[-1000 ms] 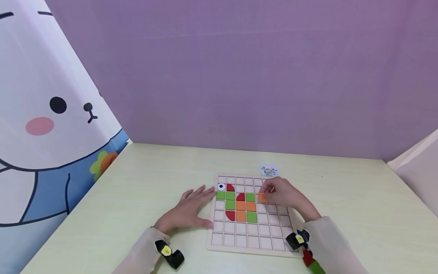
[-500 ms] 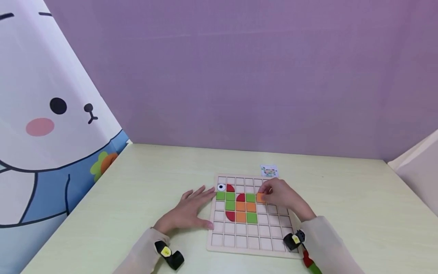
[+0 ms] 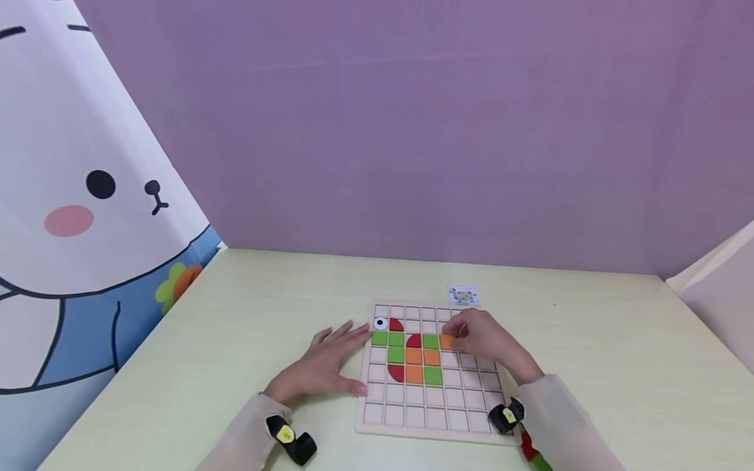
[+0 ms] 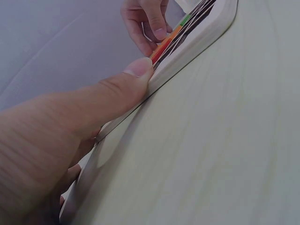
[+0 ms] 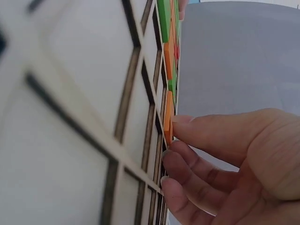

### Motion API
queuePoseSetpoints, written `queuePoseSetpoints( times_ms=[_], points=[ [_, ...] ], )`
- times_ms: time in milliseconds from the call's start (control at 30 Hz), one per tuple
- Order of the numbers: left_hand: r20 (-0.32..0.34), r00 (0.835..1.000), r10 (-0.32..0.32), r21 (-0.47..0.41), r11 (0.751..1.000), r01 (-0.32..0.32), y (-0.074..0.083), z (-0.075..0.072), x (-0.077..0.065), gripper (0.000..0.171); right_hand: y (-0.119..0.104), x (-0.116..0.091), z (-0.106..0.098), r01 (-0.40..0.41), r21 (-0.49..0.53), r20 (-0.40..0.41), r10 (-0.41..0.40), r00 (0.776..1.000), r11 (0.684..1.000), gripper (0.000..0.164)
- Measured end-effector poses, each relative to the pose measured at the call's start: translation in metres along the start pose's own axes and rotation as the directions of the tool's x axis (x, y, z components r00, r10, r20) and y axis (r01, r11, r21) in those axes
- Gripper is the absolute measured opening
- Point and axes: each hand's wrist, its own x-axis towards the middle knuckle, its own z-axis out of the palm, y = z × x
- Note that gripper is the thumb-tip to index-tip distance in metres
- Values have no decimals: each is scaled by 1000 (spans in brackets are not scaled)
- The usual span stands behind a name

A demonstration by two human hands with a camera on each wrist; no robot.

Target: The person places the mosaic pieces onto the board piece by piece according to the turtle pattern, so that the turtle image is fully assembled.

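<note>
A square wooden grid board lies on the table. Green, orange and red tiles and a round eye piece sit in its cells. My right hand is over the upper right of the board, fingers bent. Its thumb and fingers pinch the edge of an orange square tile, which lies in the grid to the right of a green tile. With fingers spread, my left hand rests at the board's left edge; its thumb touches the rim. The right hand covers several cells.
A small printed picture card lies behind the board. Under the right forearm, red and green pieces are partly hidden. A purple partition stands along the table's back, and a cartoon panel on the left.
My right hand has shifted slightly left with the orange tile, which now lies in the cell beside the green one. The left hand keeps its place.
</note>
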Motion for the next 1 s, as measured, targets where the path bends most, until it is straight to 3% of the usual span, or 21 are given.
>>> queuePoseSetpoints(
  times_ms=[367, 600, 1000],
  points=[
    [2, 1000, 0, -9, 1000, 0, 0, 0, 0, 96, 0, -7, -7, 36, -32, 26, -36, 999, 999, 19],
    [-2, 1000, 2, -8, 1000, -2, -1, -2, -1, 97, 0, -21, -14, -33, -6, 41, 33, 999, 999, 24],
    [3, 1000, -12, -8, 1000, 12, 0, -3, 3, 96, 18, -51, -32, 94, -26, 44, -93, 995, 995, 21]
  ],
)
